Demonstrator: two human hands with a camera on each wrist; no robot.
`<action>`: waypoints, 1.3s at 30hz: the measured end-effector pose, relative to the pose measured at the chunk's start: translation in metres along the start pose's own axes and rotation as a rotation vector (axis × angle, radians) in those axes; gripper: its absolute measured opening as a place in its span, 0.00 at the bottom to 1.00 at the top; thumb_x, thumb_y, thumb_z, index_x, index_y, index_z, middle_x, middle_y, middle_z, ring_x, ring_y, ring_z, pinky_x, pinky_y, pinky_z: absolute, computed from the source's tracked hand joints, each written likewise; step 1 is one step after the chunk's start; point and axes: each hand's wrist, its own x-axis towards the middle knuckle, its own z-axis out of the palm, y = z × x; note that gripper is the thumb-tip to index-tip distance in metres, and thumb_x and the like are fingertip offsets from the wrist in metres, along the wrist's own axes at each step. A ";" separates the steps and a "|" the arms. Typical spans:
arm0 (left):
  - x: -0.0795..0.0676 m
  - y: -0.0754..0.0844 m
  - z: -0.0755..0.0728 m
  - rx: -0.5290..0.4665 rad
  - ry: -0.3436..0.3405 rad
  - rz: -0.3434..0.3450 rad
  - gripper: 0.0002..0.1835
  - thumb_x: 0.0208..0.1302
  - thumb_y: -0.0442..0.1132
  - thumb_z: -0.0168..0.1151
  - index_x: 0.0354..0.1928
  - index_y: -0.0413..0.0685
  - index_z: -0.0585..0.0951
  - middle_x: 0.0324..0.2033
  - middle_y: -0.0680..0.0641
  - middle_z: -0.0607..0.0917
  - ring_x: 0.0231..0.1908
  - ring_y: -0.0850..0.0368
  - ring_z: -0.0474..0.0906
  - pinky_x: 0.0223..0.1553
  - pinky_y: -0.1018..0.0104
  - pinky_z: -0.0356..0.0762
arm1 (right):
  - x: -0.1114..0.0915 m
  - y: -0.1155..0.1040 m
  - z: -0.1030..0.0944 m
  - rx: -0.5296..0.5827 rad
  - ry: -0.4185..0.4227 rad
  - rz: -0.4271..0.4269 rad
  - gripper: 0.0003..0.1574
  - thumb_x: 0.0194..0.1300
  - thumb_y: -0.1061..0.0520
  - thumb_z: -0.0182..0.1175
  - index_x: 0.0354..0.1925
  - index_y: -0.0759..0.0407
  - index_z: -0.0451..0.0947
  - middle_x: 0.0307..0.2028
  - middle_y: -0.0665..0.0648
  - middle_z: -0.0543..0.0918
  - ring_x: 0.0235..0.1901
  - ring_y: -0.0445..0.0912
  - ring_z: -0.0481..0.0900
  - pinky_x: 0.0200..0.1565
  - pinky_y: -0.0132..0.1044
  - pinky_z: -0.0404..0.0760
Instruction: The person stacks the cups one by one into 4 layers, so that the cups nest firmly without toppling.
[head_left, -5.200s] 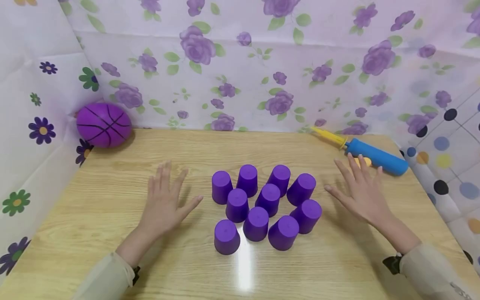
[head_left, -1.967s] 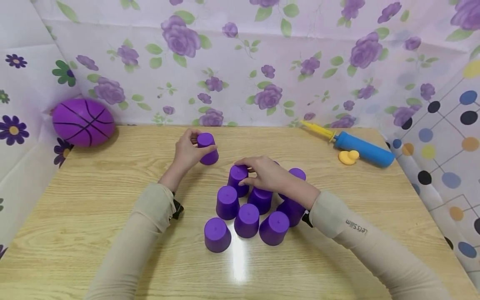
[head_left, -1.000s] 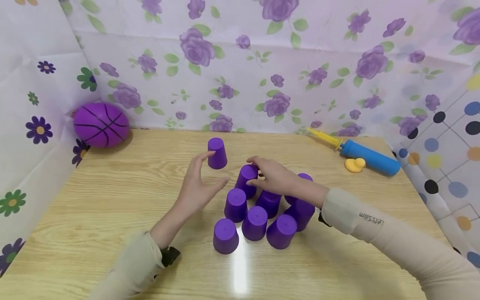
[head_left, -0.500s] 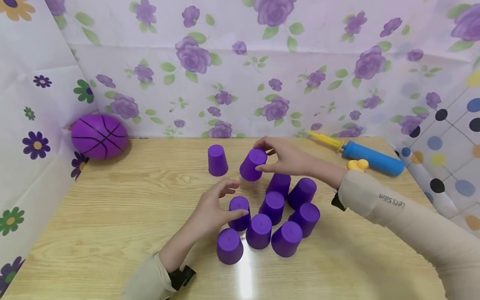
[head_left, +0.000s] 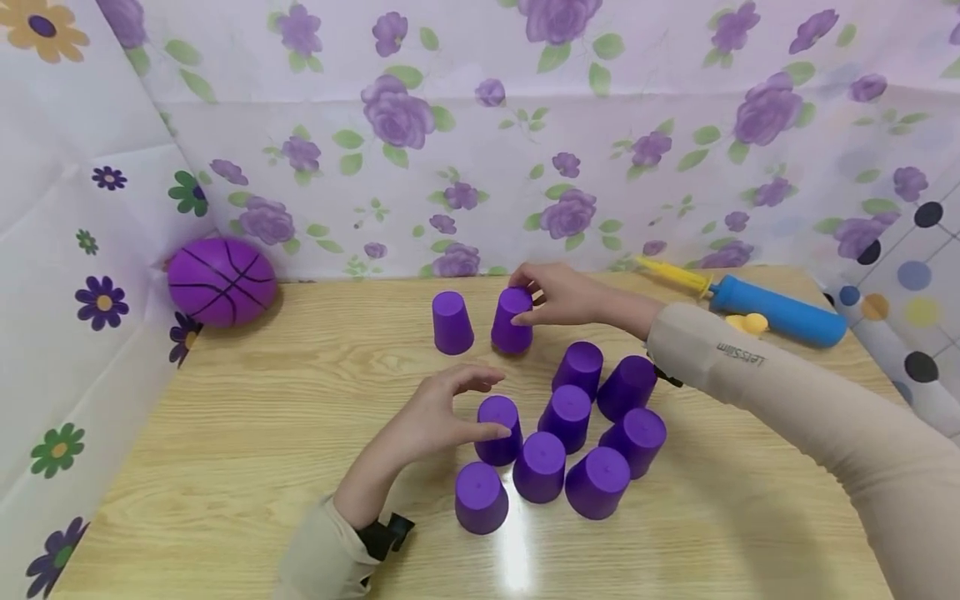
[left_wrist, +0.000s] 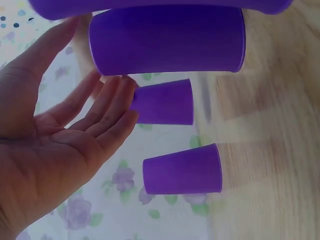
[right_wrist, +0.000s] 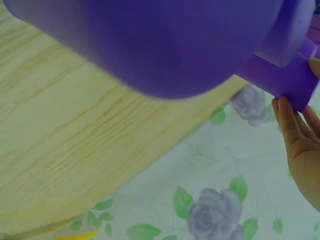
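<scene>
My right hand (head_left: 566, 296) holds a purple cup (head_left: 504, 332) by its sides, thumb in front and fingers behind. That cup is upside down, at or just above the table. Left of it stands another upside-down purple cup (head_left: 452, 323), apart from the group. My left hand (head_left: 431, 421) is spread around the left side of a nearer cup (head_left: 497, 450). Its thumb crosses the front of this cup in the head view; in the left wrist view, the fingers (left_wrist: 100, 110) are loosely bent without closing on it. Several more upside-down cups (head_left: 540, 471) stand close together to the right and front.
A purple ball (head_left: 222, 282) lies in the back left corner of the wooden table (head_left: 285, 433). At the back right are a blue pump (head_left: 780, 310) with a yellow end and a yellow rubber duck (head_left: 750, 323), partly hidden. Floral cloth (head_left: 480, 167) hangs behind.
Both hands were spread beside the cups. My left hand moved one cup back, let go and came to a nearer cup. My right hand took another cup and carried it back beside the first.
</scene>
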 end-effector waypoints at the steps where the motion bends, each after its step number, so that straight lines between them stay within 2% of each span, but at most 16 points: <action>1: 0.000 -0.001 0.001 0.005 -0.010 0.010 0.30 0.47 0.41 0.75 0.54 0.47 0.77 0.51 0.50 0.80 0.51 0.51 0.77 0.59 0.53 0.69 | 0.002 0.000 0.001 -0.014 -0.007 -0.006 0.29 0.56 0.53 0.68 0.51 0.62 0.69 0.47 0.58 0.79 0.51 0.52 0.77 0.49 0.39 0.80; 8: -0.001 -0.002 0.011 0.032 -0.051 0.046 0.27 0.49 0.40 0.73 0.53 0.45 0.77 0.50 0.49 0.80 0.52 0.53 0.75 0.57 0.57 0.72 | 0.009 -0.012 0.006 -0.096 -0.064 -0.014 0.28 0.58 0.54 0.65 0.52 0.65 0.68 0.48 0.61 0.78 0.52 0.54 0.76 0.50 0.41 0.79; 13: -0.002 -0.001 0.013 -0.022 -0.055 0.004 0.25 0.49 0.38 0.73 0.51 0.44 0.79 0.50 0.47 0.80 0.52 0.53 0.76 0.55 0.60 0.75 | 0.013 -0.015 0.008 -0.138 -0.074 -0.030 0.28 0.59 0.55 0.64 0.53 0.67 0.68 0.50 0.63 0.78 0.52 0.55 0.76 0.51 0.43 0.79; 19: -0.002 0.001 0.018 -0.094 -0.074 -0.065 0.25 0.50 0.37 0.73 0.52 0.42 0.78 0.51 0.46 0.79 0.52 0.52 0.75 0.53 0.56 0.76 | 0.012 -0.014 0.009 -0.123 -0.072 -0.049 0.27 0.59 0.58 0.64 0.53 0.69 0.68 0.50 0.65 0.78 0.52 0.56 0.76 0.51 0.45 0.79; 25: 0.001 0.003 0.022 -0.121 -0.079 -0.078 0.25 0.49 0.36 0.73 0.51 0.41 0.78 0.51 0.45 0.79 0.53 0.52 0.74 0.53 0.56 0.76 | 0.008 -0.010 0.010 -0.132 -0.061 -0.035 0.28 0.59 0.58 0.64 0.54 0.69 0.67 0.49 0.65 0.78 0.51 0.56 0.77 0.50 0.43 0.80; 33: 0.001 -0.002 0.018 -0.139 -0.041 -0.113 0.28 0.42 0.35 0.77 0.50 0.42 0.80 0.50 0.46 0.81 0.51 0.51 0.76 0.52 0.59 0.77 | 0.007 -0.015 0.009 -0.174 -0.081 -0.012 0.37 0.61 0.53 0.63 0.63 0.65 0.61 0.56 0.66 0.74 0.56 0.57 0.72 0.57 0.49 0.73; 39: -0.002 -0.008 0.010 -0.146 -0.004 -0.154 0.30 0.38 0.38 0.79 0.49 0.46 0.82 0.48 0.49 0.82 0.51 0.53 0.77 0.51 0.62 0.78 | -0.003 -0.012 0.005 -0.162 -0.067 -0.009 0.38 0.62 0.53 0.62 0.64 0.65 0.60 0.60 0.65 0.70 0.58 0.57 0.71 0.58 0.49 0.72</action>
